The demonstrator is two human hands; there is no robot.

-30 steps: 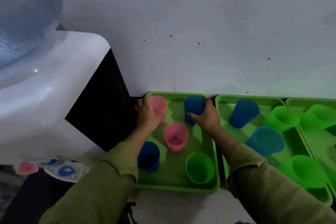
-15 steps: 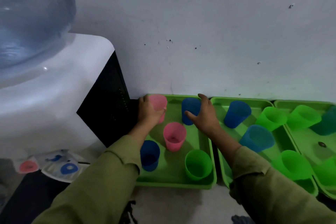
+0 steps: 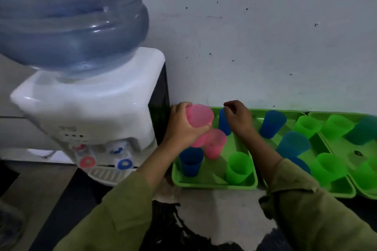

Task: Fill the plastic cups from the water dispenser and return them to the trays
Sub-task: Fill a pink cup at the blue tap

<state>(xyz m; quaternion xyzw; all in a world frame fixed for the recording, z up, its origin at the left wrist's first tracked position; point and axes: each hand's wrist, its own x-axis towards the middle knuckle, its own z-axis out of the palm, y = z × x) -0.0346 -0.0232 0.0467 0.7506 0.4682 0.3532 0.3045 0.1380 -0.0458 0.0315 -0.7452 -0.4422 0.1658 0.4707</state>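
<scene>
Head view: the left hand (image 3: 181, 126) grips a pink cup (image 3: 201, 118) round its wall, fingers and thumb curled about it. The cup is raised and tilted over the back left corner of the nearest green tray (image 3: 214, 186), close beside the black side panel (image 3: 160, 112) of the water dispenser (image 3: 91, 108).

The right hand (image 3: 239, 119) hangs over the back of the same tray with its fingers curled. It covers the right side of a blue cup (image 3: 224, 122), and I cannot tell whether it holds that cup or only hovers in front of it.

Below the lifted cup stand a second pink cup (image 3: 216, 145), a front blue cup (image 3: 191, 162) and a green cup (image 3: 238, 167), all upright in the tray.

The dispenser carries a large blue bottle (image 3: 71, 20). Its red tap (image 3: 87, 162) and blue tap (image 3: 124, 164) sit above a white drip grid (image 3: 106, 174), to the left of the left forearm.

To the right, touching the first tray, lies a middle tray (image 3: 336, 194) crowded with blue and green cups, then a far tray (image 3: 334, 146) cut by the frame edge. All stand against a marked white wall (image 3: 255, 47). Olive sleeves (image 3: 318, 216) fill the foreground.
</scene>
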